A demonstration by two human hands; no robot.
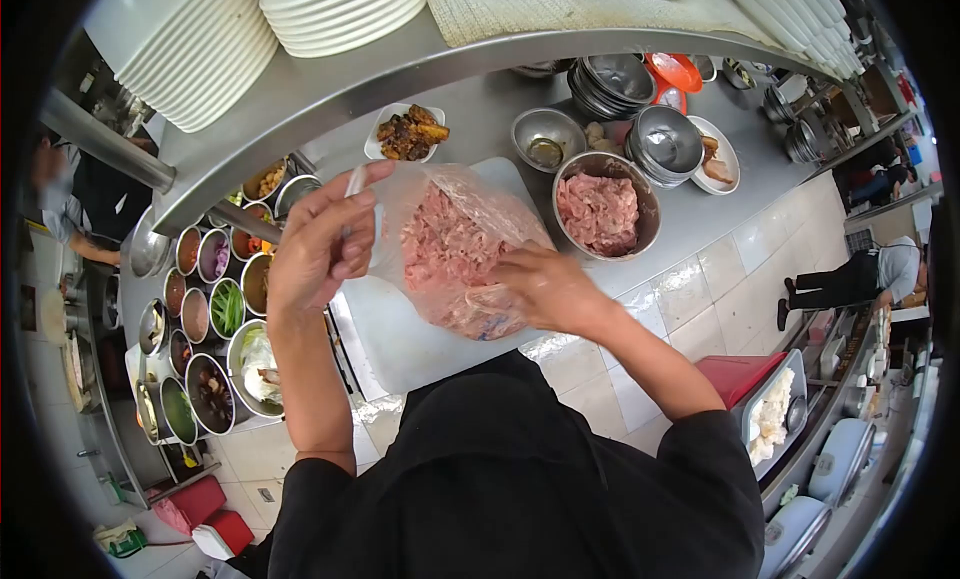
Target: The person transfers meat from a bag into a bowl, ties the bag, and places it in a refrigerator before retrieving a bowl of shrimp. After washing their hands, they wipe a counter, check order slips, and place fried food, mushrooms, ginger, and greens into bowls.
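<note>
A clear plastic bag (455, 249) of pink raw meat lies on a white cutting board (385, 354). My left hand (330, 239) is raised at the bag's left edge, its fingers pinched on the pulled-up plastic. My right hand (550, 287) rests against the bag's right side with curled fingers that press on the plastic over the meat; the fingertips are partly hidden. A metal bowl (607, 205) with more raw meat stands to the right of the board.
Stacked white plates (345, 14) stand on the shelf above. Metal bowls (665, 144), a plate of browned food (410, 134) and a plate (717, 157) sit behind. Ingredient tubs (228, 307) fill the left side. Other people (870, 269) stand at both sides.
</note>
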